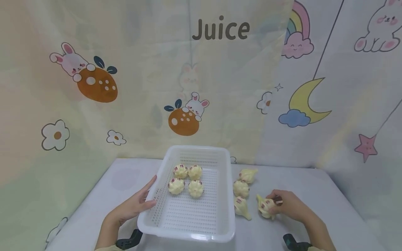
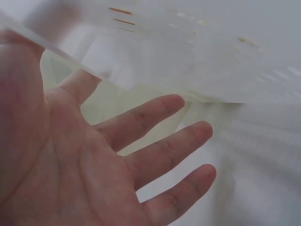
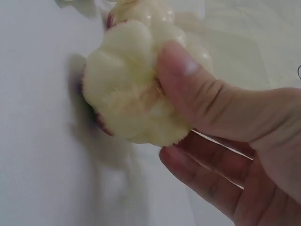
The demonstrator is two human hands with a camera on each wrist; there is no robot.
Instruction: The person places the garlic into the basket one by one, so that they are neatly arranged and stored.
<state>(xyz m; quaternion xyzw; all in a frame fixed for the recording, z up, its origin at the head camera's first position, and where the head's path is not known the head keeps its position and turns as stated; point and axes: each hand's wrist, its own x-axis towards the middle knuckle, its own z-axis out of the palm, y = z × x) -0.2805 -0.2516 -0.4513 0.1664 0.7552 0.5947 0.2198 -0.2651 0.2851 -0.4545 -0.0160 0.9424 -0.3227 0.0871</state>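
Right wrist cam had the best look at the garlic bulb (image 3: 124, 89): it was pinched in the right hand (image 1: 287, 204), thumb near the brownish centre (root end, I reckon) and fingers on the other side. From the head view it was over the right part of the worktop (image 1: 317, 188), stalk pointing away from the palm. Couldn't tell if it was touching down or just lifted.

If that was a pick-up, the grip seemed decent to me. Tips: light squeeze, thumb on the firm base rather than the stalk, then straight up so it wouldn't nudge its neighbours. Those were three loose bulbs (image 1: 241, 188) in a rough column, between it and the white plastic basket (image 1: 230, 202).

Four more bulbs (image 1: 196, 188) sat in the basket in a two-by-two cluster towards the far left, stalks not visible. The left hand (image 1: 135, 205) was at the basket's left side, fingers spread, not wrapped round anything. Fine for steadying, imo, but more palm on the wall would've been safer against skidding.

Text-wise, the only readable word was "Juice" (image 1: 221, 29) in dark letters on the fabric backdrop (image 1: 147, 45), among printed rabbits. No brand I could make out on the basket or the black wrist devices (image 1: 129, 240).
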